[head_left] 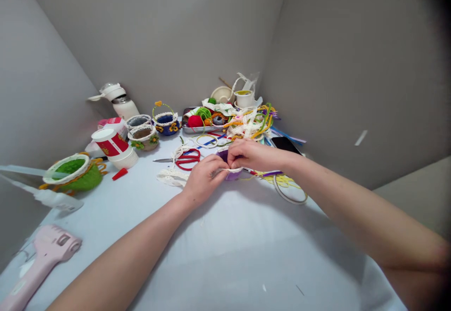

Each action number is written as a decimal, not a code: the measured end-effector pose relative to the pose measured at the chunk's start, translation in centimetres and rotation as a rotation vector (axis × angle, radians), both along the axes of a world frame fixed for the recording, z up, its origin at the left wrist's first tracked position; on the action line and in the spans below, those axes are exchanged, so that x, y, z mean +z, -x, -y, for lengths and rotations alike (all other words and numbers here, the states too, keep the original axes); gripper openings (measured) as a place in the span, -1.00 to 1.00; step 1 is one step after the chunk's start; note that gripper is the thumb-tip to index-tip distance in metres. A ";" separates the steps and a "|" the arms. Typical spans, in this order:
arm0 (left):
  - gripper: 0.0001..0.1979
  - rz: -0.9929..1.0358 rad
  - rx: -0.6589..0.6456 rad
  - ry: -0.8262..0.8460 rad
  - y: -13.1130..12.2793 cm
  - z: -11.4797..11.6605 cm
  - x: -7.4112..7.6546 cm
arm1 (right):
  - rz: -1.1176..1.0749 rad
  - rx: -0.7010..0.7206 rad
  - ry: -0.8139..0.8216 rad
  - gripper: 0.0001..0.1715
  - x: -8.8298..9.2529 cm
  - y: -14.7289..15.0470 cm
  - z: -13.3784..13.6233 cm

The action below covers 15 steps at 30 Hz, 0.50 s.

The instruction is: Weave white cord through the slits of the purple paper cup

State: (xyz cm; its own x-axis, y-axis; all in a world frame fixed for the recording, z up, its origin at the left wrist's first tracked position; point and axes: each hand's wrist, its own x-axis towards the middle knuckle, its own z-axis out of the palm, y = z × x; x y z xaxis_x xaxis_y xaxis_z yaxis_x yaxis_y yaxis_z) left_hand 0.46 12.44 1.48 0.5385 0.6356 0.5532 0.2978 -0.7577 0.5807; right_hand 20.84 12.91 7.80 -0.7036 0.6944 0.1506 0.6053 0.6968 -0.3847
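Note:
A small purple basket (233,175) with a white lace rim is at the middle of the table, partly hidden by both hands. My left hand (206,178) pinches its rim from the left, fingers closed. On the right side, my right hand (248,154) has its fingers bent together at the same rim, the fingertips over the basket's opening. Just left of my left hand lie red-handled scissors (188,159) and a strip of white lace (172,177).
A pink glue gun (52,254) lies front left, below a green basket (79,174). Paper cups (114,146), finished baskets (143,137) and a bottle (126,108) stand behind. A yarn tray (188,128), phone (284,145) and white ring (289,200) lie back and right.

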 end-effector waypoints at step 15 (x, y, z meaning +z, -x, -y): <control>-0.89 0.057 -0.009 0.049 -0.1 -0.3 -0.2 | 0.010 0.129 -0.992 -0.84 -4.6 0.8 3.4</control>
